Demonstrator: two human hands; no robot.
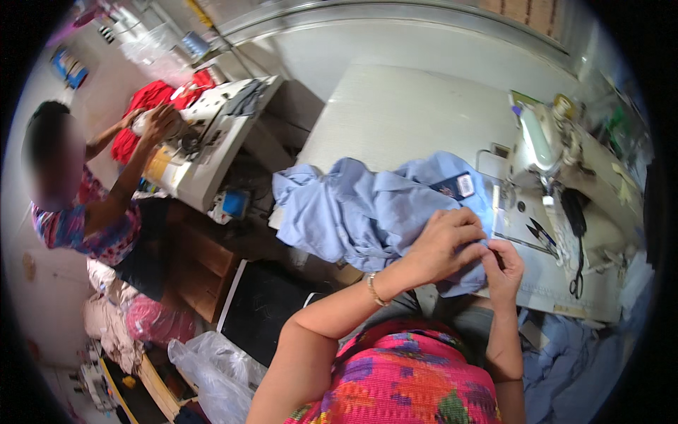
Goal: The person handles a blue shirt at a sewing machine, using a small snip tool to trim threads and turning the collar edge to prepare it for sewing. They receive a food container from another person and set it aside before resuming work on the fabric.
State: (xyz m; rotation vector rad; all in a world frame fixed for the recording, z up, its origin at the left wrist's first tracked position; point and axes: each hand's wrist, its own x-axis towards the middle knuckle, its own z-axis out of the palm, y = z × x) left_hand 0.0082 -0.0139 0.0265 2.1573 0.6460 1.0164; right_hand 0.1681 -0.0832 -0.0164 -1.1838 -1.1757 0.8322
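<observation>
A light blue garment lies bunched on the white sewing table, with a dark label patch on its upper fold. My left hand presses and pinches the near edge of the cloth. My right hand pinches the same edge right beside it, fingers closed on the fabric. Both hands sit just in front of the white sewing machine, near its needle area.
Small dark snips lie on the table right of my hands. More blue cloth hangs at the lower right. At the left another person works red fabric at a second machine. A clear plastic bag lies on the floor.
</observation>
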